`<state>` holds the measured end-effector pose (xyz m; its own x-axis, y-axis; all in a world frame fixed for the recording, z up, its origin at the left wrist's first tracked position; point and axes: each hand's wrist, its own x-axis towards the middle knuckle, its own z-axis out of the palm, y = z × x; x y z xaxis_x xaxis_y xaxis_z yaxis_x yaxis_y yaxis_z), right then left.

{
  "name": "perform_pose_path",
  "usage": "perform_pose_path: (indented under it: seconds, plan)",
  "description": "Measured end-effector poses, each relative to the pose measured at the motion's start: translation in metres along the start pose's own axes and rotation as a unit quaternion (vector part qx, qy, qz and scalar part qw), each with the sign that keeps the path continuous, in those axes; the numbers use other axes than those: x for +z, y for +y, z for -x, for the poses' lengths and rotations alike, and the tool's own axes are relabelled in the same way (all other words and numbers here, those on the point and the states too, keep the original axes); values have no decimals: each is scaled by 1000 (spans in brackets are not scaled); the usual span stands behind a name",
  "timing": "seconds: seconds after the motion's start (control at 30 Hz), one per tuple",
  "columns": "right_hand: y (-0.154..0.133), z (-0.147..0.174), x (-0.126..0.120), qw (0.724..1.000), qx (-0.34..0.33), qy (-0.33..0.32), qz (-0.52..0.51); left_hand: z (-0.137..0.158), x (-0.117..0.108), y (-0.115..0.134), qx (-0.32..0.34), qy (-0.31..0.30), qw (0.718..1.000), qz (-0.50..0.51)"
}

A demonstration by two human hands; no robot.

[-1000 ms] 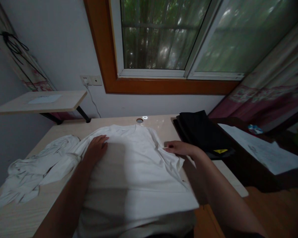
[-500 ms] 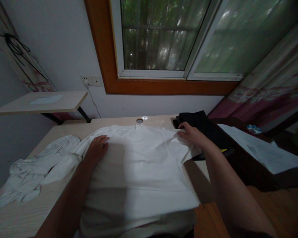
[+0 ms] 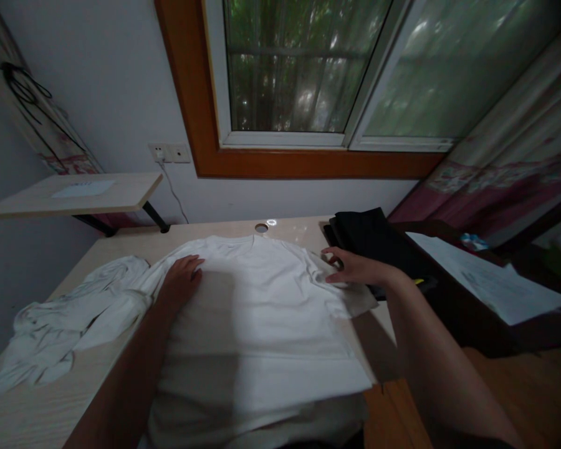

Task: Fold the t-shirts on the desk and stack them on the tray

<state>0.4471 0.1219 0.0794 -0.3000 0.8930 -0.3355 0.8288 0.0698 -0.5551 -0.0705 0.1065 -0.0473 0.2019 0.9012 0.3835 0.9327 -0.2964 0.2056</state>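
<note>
Two bare hands are at work on a white shirt (image 3: 275, 324) in the head view. The shirt lies spread, front part smooth, between and below the hands, its neckline beyond them and its hem nearest the body. The left hand (image 3: 183, 277) rests palm down near one shoulder of the shirt, fingers loosely together and laid on the cloth rather than closed around it. The right hand (image 3: 355, 268) is at the opposite sleeve (image 3: 355, 302), which is bunched under and beside it; thumb and forefinger curve with a small gap between them, and I cannot tell whether the other fingers pinch any fabric.

To the left of the left hand, a crumpled heap of white cloth (image 3: 79, 312) lies on the table (image 3: 299, 227); where it meets the shirt is hard to make out. Farther beyond that hand stands a raised shelf (image 3: 140, 190) with a sheet of paper (image 3: 84, 188) on it. Just past the right hand lies a black folded cloth (image 3: 362, 231), and farther right of it is a large white sheet (image 3: 486, 277). Well beyond both hands is a window (image 3: 290, 87).
</note>
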Motion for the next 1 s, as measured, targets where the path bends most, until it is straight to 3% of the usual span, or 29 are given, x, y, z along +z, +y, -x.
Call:
perform_pose_path:
  seconds: [0.2,0.3,0.47,0.6,0.7,0.83,0.93,1.0]
  plan:
    - [6,-12,9,993,74,-28,87,-1,3,-5,16,6,1000,-6]
    - [-1,-12,9,991,62,-35,111,-2,3,-8,18,2,1000,-12]
    - [-15,2,3,999,-30,-23,-10,-6,2,-16,19,1,1000,-11]
    - [-23,18,-3,987,-73,-3,-142,-8,-1,-17,10,1,1000,-5]
    - [-17,20,-9,985,-86,9,-152,-9,-2,-17,0,-7,1000,-6]
    - [5,16,-20,990,-45,137,11,-9,-2,-17,-4,-5,1000,-6]
    - [12,17,-29,956,7,252,147,-9,-2,-17,4,-4,1000,-10]
    - [8,20,-32,935,20,288,208,-8,-1,-16,11,-1,1000,-16]
